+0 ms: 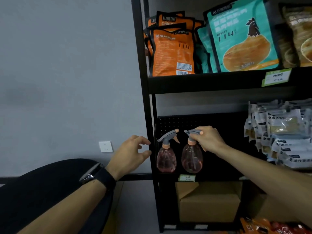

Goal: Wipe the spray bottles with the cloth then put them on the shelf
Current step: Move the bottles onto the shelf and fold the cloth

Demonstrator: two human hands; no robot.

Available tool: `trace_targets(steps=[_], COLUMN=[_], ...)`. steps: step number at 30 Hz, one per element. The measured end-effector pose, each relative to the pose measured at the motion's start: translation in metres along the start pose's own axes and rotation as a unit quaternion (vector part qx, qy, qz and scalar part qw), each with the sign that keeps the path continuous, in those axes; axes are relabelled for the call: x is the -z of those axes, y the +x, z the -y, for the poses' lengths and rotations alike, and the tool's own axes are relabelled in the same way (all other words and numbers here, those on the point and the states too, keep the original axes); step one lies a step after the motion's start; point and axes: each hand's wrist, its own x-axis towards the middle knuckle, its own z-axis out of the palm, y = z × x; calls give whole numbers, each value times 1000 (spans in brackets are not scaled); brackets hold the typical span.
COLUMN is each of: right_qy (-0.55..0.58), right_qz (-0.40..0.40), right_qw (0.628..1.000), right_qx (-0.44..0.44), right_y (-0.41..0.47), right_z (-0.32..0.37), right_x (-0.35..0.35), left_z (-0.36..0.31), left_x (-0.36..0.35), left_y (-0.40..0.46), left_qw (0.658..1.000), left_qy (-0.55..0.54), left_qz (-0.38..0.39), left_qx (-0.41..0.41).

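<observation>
Two pink see-through spray bottles with grey trigger heads stand side by side on the middle board of a black shelf [211, 176]. My right hand [208, 138] grips the neck and trigger of the right spray bottle [191, 157]. The left spray bottle [166, 157] stands free, just right of the shelf's upright post. My left hand [130, 154] hovers left of that post with fingers spread and nothing in it; a dark watch is on its wrist. No cloth is in view.
Orange and teal snack bags [172, 51] fill the board above. White packets [283, 132] are stacked right of the bottles. A cardboard box [209, 205] sits on the bottom level. A black chair back [42, 191] is at lower left, and a wall socket [105, 146] lies behind.
</observation>
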Motion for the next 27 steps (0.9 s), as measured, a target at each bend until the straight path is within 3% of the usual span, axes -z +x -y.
trace_targets(steps=[27], right_qy=[-8], right_qz=[-10], right_qw=[999], right_qx=[-30], right_y=[28], right_z=[-22], right_x=[-39], left_z=[6], left_x=[-46], left_y=[35], left_qw=[998], left_qy=[-47], left_qz=[26], left_qx=[-13])
